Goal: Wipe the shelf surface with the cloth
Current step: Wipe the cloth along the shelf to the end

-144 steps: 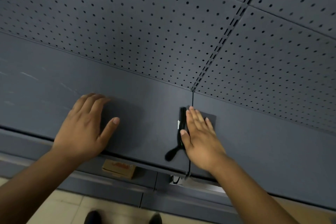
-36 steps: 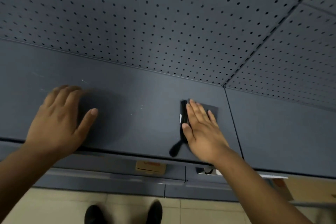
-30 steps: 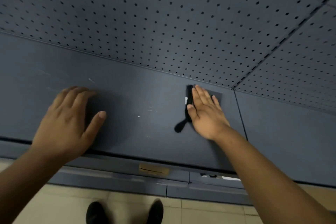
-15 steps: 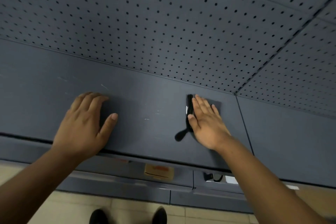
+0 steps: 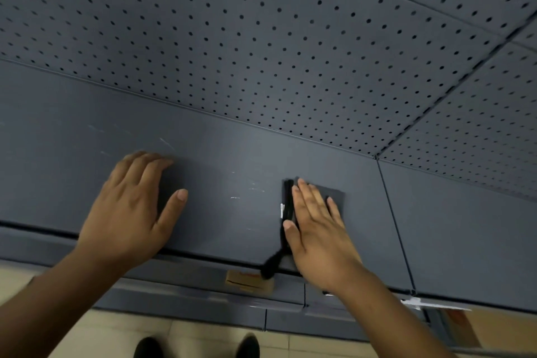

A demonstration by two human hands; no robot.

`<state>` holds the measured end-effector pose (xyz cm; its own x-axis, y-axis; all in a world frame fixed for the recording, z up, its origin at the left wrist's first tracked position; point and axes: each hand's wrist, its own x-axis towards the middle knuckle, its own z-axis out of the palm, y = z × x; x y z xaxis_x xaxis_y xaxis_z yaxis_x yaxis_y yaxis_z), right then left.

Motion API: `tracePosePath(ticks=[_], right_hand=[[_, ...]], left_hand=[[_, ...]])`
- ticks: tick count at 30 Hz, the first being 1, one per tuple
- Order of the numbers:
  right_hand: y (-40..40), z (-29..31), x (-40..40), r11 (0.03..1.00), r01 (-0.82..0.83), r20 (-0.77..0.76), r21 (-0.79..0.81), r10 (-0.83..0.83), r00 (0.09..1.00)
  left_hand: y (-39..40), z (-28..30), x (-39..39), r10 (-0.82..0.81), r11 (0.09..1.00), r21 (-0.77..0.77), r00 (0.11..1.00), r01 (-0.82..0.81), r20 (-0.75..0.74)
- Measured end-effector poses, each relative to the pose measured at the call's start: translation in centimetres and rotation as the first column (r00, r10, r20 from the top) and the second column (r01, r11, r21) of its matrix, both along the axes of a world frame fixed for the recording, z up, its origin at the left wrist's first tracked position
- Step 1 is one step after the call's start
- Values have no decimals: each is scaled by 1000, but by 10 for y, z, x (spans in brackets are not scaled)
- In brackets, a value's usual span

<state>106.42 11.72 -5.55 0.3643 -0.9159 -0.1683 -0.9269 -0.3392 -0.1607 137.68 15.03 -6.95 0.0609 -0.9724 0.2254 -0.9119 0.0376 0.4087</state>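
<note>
Dark grey shelf (image 5: 238,160), pegboard back panel (image 5: 261,38) on far side. Left hand (image 5: 130,212) flat on shelf, fingers together, thumb out, holds nothing. Right hand (image 5: 316,229) flat on dark cloth (image 5: 337,197), fingers slightly spread, near shelf's front edge. Cardboard box (image 5: 247,282) on lower level.

**Grey pegboard, tiled floor**

A dark grey perforated back panel (image 5: 261,38) is rising beyond the grips. Below them, beige floor tiles (image 5: 203,337) are showing, with a small cardboard box (image 5: 247,280) sitting on a lower ledge.
</note>
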Motion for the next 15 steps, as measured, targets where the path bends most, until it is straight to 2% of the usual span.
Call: tracePosePath(ticks=[8,15], right_hand=[[-102,-9,32,999,38,-37,-8,-38,999],[-127,-7,43,999,46,-56,-6,-47,997]], left_hand=[[0,1,1,6,1000,14,1000,-6,13],[0,2,1,13,999,30,1000,-14,5]])
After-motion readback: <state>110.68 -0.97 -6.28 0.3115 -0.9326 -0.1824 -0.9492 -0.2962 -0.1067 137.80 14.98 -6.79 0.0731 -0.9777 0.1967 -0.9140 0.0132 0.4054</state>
